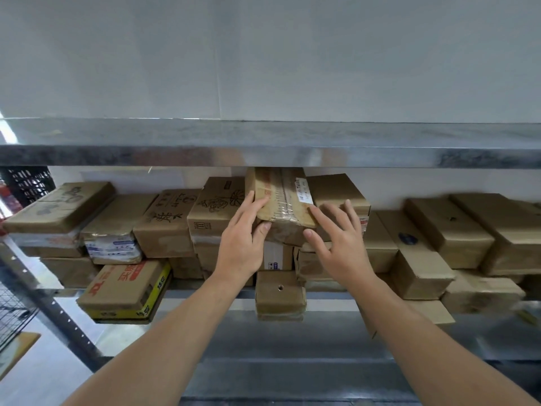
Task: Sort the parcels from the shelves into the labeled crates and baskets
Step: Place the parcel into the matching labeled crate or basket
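Head view: a black crate (29,183) and a wire basket (13,315) sit at the far left, their contents out of sight. The taped parcel (282,200) tops the stacked boxes (169,227), just under the upper shelf (263,156). The left hand (243,244) grips the parcel's left corner. The right hand (342,244) is spread, its thumb touching the parcel's front.

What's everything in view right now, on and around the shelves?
taped parcel: one, brown with white label, top of the middle stack
other parcels: many, brown cardboard, stacked along the lower shelf
printed box: one, red and yellow, front left, overhanging the shelf edge
shelves: two, grey metal, one above the parcels, one under them
crate: one, black, far left behind the parcels
wire basket: one, dark mesh, lower left
left grip: one, bare, pinching the taped parcel's left corner
right grip: one, bare, fingers spread, touching its right side
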